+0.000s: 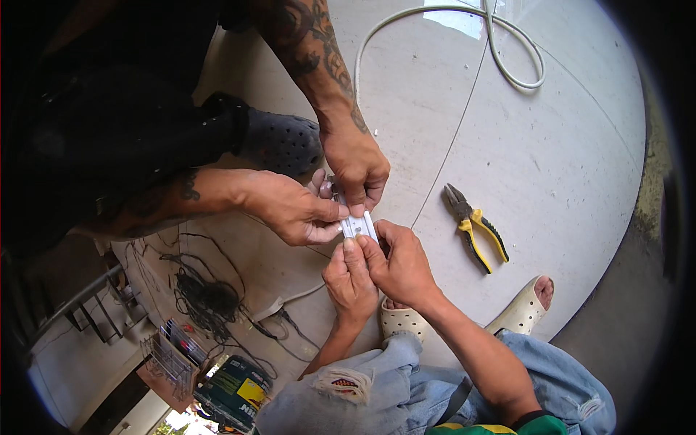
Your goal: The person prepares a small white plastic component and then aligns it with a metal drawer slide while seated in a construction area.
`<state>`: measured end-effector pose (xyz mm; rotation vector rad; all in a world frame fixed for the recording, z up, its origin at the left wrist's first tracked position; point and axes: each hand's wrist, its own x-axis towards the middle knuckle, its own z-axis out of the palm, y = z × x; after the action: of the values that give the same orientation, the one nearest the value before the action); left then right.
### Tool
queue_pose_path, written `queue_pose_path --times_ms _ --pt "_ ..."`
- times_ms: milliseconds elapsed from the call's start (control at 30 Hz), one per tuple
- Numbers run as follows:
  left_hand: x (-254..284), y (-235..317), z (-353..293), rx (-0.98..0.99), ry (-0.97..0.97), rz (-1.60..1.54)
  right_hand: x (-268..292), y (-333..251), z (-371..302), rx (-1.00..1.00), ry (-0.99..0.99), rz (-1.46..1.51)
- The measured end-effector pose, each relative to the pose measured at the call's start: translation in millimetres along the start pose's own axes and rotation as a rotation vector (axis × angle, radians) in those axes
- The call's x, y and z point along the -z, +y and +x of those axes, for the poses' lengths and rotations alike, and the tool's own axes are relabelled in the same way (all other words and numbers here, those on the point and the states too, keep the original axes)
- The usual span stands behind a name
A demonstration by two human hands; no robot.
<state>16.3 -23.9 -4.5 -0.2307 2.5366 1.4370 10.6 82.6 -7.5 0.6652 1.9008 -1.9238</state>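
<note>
A small white plastic piece [357,229] with raised side edges is held above the floor, near the middle of the view. My left hand [351,281] is closed, thumb and fingers pinching its near end. Right beside it, my right hand [403,262] grips the near right corner, also closed. Another person's two hands [290,210] reach in from the upper left and hold the far end of the same piece. Their fingers cover much of that end, where a bit of metal shows. What lies under the piece is hidden.
Pliers [473,226] with yellow and black handles lie on the pale tiled floor to the right. A white cable [536,85] loops at the top. Tangled black wires [206,290], a wire rack [168,359] and a dark green box [232,391] are at lower left.
</note>
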Motion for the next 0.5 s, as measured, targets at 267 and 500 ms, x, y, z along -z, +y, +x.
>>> queue_pose_path --times_ms 267,500 --pt "-7.1 -11.1 -2.4 -0.042 0.023 -0.026 -0.8 7.0 5.8 -0.052 0.016 0.040" --pt "-3.1 -3.3 -0.1 -0.046 0.005 -0.063 -2.8 4.5 2.4 -0.048 0.063 -0.044"
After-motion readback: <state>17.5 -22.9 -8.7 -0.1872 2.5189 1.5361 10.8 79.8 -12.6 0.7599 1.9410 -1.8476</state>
